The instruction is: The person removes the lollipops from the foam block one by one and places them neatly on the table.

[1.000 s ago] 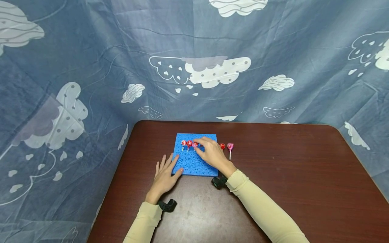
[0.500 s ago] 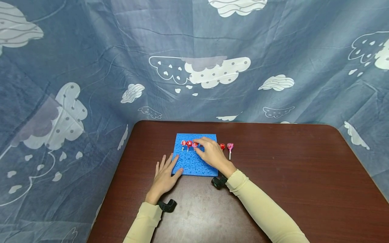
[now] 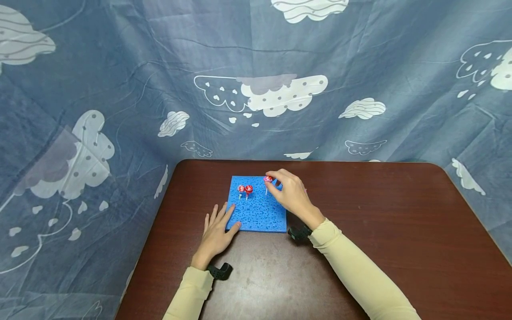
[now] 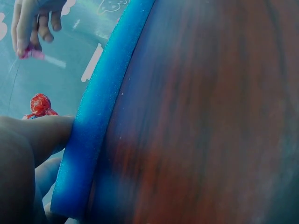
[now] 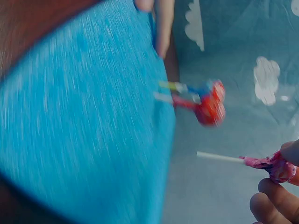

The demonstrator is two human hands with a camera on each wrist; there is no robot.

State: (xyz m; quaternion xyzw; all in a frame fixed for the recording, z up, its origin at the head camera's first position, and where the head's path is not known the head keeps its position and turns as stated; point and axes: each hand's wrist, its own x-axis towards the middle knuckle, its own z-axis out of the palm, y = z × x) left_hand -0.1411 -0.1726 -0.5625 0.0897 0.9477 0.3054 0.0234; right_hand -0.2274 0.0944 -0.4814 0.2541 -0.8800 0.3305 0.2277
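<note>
My right hand [image 3: 294, 191] pinches a pink-wrapped lollipop [image 5: 280, 169] by its head, over the back right of a blue foam board [image 3: 256, 215]. In the right wrist view its white stick is bare down to the tip, apart from the foam. Two red-wrapped lollipops, one farther left [image 3: 242, 189] and one beside it [image 3: 249, 189], stand upright with their sticks in the board. My left hand [image 3: 216, 235] lies with spread, straight fingers at the board's left edge, thumb at the front corner.
The board lies on a dark brown wooden table [image 3: 380, 231]. Beyond the right hand a bit of pink [image 3: 306, 190] shows, the rest hidden by the hand. A blue curtain [image 3: 256, 133] with cloud prints hangs behind the table.
My right hand has moved right and back with the pink lollipop, which was beside the two red ones. The left hand has stayed in place.
</note>
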